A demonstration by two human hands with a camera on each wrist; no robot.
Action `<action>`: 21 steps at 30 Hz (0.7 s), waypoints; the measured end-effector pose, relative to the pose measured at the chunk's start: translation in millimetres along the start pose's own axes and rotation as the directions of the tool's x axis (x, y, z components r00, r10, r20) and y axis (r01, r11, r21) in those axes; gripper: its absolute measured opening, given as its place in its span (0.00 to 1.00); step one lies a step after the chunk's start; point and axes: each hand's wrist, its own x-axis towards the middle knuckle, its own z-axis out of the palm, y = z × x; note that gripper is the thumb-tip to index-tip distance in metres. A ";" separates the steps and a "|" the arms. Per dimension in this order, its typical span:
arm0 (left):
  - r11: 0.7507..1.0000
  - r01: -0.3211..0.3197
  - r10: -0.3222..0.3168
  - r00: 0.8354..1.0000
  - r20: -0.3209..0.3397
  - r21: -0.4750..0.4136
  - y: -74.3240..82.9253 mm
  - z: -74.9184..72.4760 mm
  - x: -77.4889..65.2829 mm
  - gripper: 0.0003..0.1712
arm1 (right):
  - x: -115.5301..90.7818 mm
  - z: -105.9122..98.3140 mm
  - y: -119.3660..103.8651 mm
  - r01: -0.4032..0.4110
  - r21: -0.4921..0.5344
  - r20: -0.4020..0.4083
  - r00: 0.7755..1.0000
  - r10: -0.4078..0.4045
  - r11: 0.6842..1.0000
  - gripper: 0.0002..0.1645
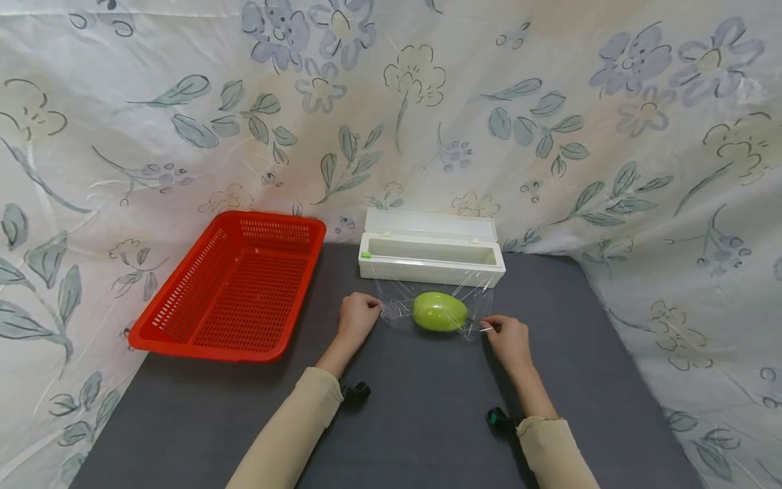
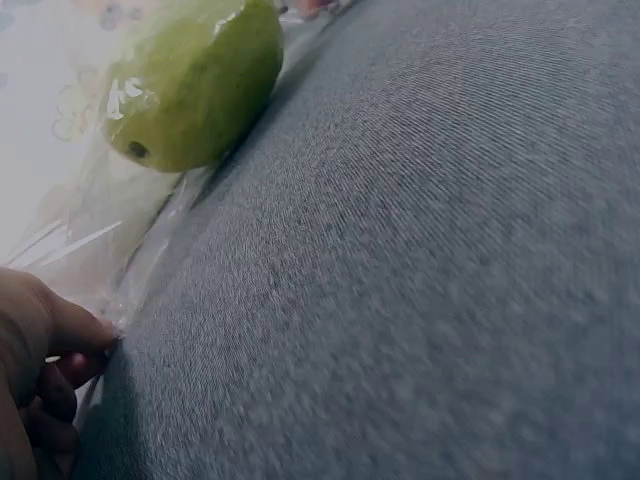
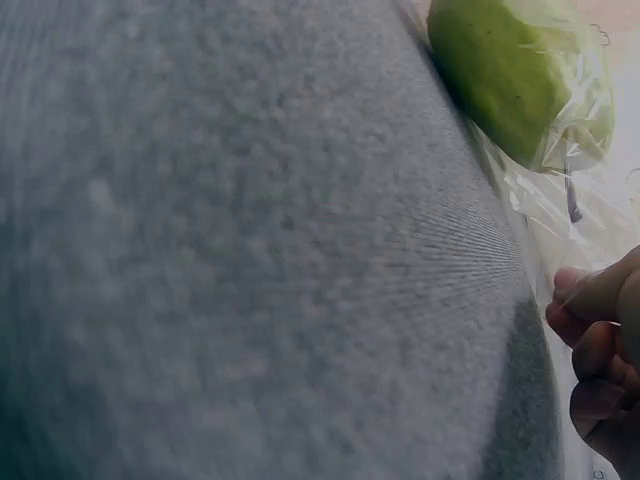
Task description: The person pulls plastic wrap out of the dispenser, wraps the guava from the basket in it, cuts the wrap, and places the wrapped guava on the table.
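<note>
A smooth green mango (image 1: 439,312) lies on the grey cloth, with clear cling film (image 1: 398,309) draped over it. The film runs from the front of a white film dispenser box (image 1: 432,272), whose lid stands up. At the film's left side, my left hand (image 1: 358,314) pinches a bunched corner between thumb and finger. My right hand (image 1: 510,339) pinches the film's right corner, just past the stem end of the fruit. In the left wrist view the mango (image 2: 195,90) shows a dark spot at its end; in the right wrist view a short dark stem (image 3: 572,195) shows under the film.
A red plastic basket (image 1: 299,285) with slotted walls stands at the left, to the side of my left hand. A small green slider (image 1: 366,255) sits on the box's left end. Flowered cloth (image 1: 427,136) hangs behind and along both sides of the table.
</note>
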 end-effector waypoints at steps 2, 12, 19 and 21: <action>0.999 0.025 -0.026 1.000 0.017 0.022 0.4 0.3 3.4 0.05 | 1.0 2.6 -1.1 -0.010 -0.002 0.022 1.000 0.010 1.000 0.10; 0.966 0.227 -0.243 0.960 0.136 0.124 5.5 -10.6 23.5 0.03 | 7.6 3.4 1.6 -0.030 0.041 -0.002 1.000 0.030 0.999 0.08; 0.943 0.301 -0.325 0.927 0.187 0.144 6.6 -15.2 28.1 0.03 | 9.3 -3.4 3.3 -0.075 0.040 0.049 0.996 0.073 0.996 0.07; 0.949 0.278 -0.303 0.934 0.189 0.148 7.5 -15.6 25.9 0.03 | 7.8 -5.3 2.5 -0.089 0.043 0.070 0.994 0.085 0.995 0.07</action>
